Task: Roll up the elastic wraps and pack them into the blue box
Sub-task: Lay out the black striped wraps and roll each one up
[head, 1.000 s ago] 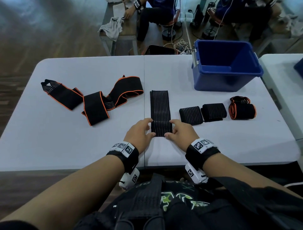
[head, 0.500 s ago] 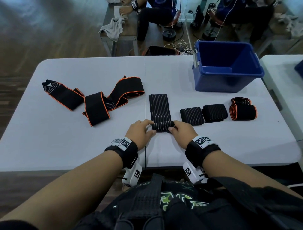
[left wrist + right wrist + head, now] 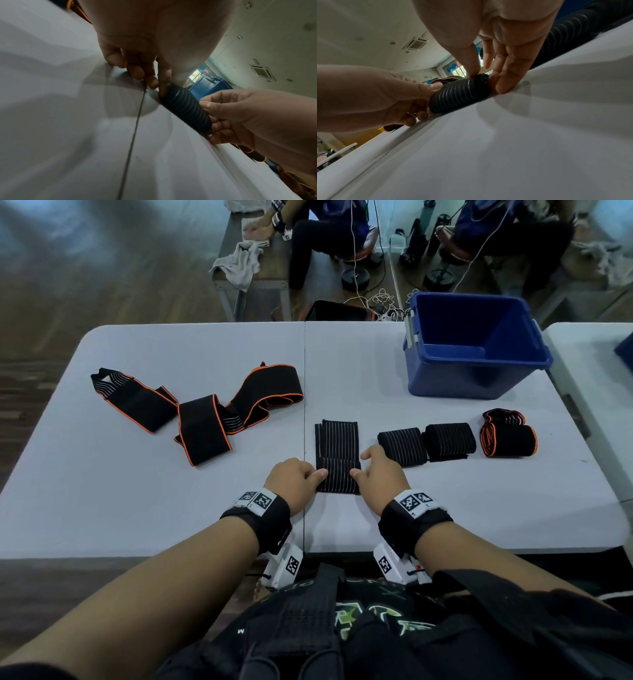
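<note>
A black striped elastic wrap (image 3: 336, 440) lies lengthwise on the white table (image 3: 171, 508), its near end rolled into a thick roll (image 3: 337, 477). My left hand (image 3: 320, 474) pinches the roll's left end, thumb on top. My right hand (image 3: 356, 470) pinches its right end. The left wrist view shows the roll (image 3: 187, 108) between both hands, and so does the right wrist view, with the roll (image 3: 458, 94) under my thumb. The blue box (image 3: 476, 378) stands open at the far right. Three finished rolls lie to the right: two striped (image 3: 402, 446) (image 3: 450, 441), one orange-edged (image 3: 508, 440).
An unrolled black wrap with orange edges (image 3: 205, 412) sprawls across the left half of the table. A second white table (image 3: 599, 405) adjoins on the right. Beyond the far edge are a bench with a grey cloth (image 3: 239, 261), seated people and cables.
The near end of the striped wrap has gone from flat to a thick roll under both hands. The flat stretch beyond it is shorter.
</note>
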The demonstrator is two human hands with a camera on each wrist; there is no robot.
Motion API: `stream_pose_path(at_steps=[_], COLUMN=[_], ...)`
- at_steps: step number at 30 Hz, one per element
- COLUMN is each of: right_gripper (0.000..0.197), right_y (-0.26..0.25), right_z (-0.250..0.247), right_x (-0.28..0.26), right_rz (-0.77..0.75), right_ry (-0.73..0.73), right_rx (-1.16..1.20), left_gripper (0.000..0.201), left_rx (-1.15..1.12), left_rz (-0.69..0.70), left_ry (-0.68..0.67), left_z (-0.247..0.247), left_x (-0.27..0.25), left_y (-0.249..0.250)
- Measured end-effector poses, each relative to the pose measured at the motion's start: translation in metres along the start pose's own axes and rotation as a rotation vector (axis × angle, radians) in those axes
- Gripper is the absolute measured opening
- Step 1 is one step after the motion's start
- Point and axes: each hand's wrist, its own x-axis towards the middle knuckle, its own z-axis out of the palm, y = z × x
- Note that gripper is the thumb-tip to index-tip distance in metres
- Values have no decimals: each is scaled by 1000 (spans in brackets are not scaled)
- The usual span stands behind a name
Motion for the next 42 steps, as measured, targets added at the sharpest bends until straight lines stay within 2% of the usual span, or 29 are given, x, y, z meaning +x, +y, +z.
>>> stream_pose_path(at_steps=[2,5,7,11,13,16,19,20,23,25,28,30,36,38,39,40,41,42], right_gripper=[25,30,43,84,88,76,58,48,22,28,43,48,57,51,40,28,24,29], right_y=[-2,-3,0,8,9,8,7,7,6,5,3,1,-4,-5,-5,-7,-8,-11], right_z=[0,-1,-1,-1,-1,0,0,0,-2,-2,-2,-1,-2,0,1,2,2,2], right_x=[-1,-2,-2,0,2,4,5,6,9,12,14,16,18,17,17,16,14,13], right_rz=[-41,-90,-126,-155,-168,-188,-172,-165,-86,-46,-42,-45,-7,8,18,25,26,15], right_ry=[-4,-27,-57,-152,-182,-171,-152,-145,-134,-127,-126,-136,-129,-77,-34,4,25,29], right_rx=[-29,-105,-166,-281,-328,-308,-228,-190,-109,-99,-139,-163,-171,-137,-84,-18,34,63], left_gripper=[41,18,26,49,61,67,66,59,23,20,43,51,59,55,48,38,25,14], left_rx=[18,-73,-59,-1,69,148,73,50,21,-29,-64,-48,-52,-55,-49,-61,-107,-179], left_rz=[-3,14,74,136,191,224,168,156,125,62,-6,-29,-91,-110,-113,-113,-111,-109], left_ry=[37,125,120,26,-17,-12,3,3,5,-8,-15,-12,-57,-52,-28,10,55,90], left_z=[1,0,0,-5,-7,-6,-4,-4,-6,-8,-9,-9,-12,-14,-15,-16,-17,-19], left_x=[-1,-5,-6,-4,-3,-1,2,3,6,7,11,14,20,21,21,20,19,17], left_y=[-1,-2,-1,-1,-2,-4,-6,-6,-4,-2,-1,0,1,0,-1,-1,-1,0])
